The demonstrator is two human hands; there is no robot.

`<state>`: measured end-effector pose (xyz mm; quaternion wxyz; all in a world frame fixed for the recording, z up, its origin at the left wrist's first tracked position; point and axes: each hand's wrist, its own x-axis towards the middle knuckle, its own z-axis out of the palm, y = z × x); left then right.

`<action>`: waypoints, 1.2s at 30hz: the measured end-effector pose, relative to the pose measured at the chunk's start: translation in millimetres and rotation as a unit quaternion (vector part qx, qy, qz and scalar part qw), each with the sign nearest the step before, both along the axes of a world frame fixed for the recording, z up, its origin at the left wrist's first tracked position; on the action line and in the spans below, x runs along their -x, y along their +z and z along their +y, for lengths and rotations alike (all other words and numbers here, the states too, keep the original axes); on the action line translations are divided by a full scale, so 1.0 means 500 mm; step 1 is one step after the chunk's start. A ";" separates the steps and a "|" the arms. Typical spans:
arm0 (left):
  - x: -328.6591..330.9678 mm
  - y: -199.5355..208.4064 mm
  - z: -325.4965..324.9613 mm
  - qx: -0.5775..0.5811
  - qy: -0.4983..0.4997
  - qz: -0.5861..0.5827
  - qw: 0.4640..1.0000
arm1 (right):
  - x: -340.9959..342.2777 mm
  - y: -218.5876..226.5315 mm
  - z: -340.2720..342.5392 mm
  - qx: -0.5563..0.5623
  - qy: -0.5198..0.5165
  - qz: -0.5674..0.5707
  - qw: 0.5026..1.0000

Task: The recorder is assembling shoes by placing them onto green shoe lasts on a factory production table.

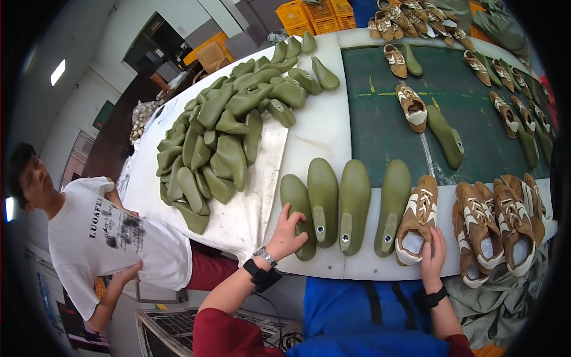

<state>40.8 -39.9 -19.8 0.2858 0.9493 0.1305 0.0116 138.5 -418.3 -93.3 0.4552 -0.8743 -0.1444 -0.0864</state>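
Four green shoe lasts stand in a row along the near edge of the table, soles up and toes pointing away. My left hand [287, 237] is at the leftmost shoe last [295, 193], its fingers curled over the lower part. Beside it are a second last [323, 193], a third last [355, 199] and a fourth last [395, 199], all untouched. My right hand [434, 254] grips the heel of a brown sneaker [418, 220] with white stripes and laces, just right of the fourth last. The fingertips at the sneaker's opening are partly hidden.
A large heap of green lasts [229, 128] covers the white table's left side. More brown sneakers [496, 223] stand on the right. A green conveyor belt [380, 146] carries sneakers paired with lasts. A person [113, 238] in a white shirt stands at the left.
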 end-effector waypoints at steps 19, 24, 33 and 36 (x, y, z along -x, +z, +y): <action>-0.038 -0.054 0.302 -0.189 0.239 0.166 0.938 | 0.003 -0.014 -0.010 -0.001 -0.030 -0.005 1.000; 0.155 0.111 0.188 0.343 0.266 0.051 0.900 | 0.006 0.002 -0.004 0.001 -0.020 -0.011 1.000; -0.068 0.238 0.198 0.557 0.287 -0.017 0.779 | 0.003 0.011 0.001 0.014 -0.014 -0.013 1.000; -0.262 0.203 0.201 0.402 0.181 0.014 0.897 | 0.003 0.008 -0.004 0.018 -0.017 -0.007 1.000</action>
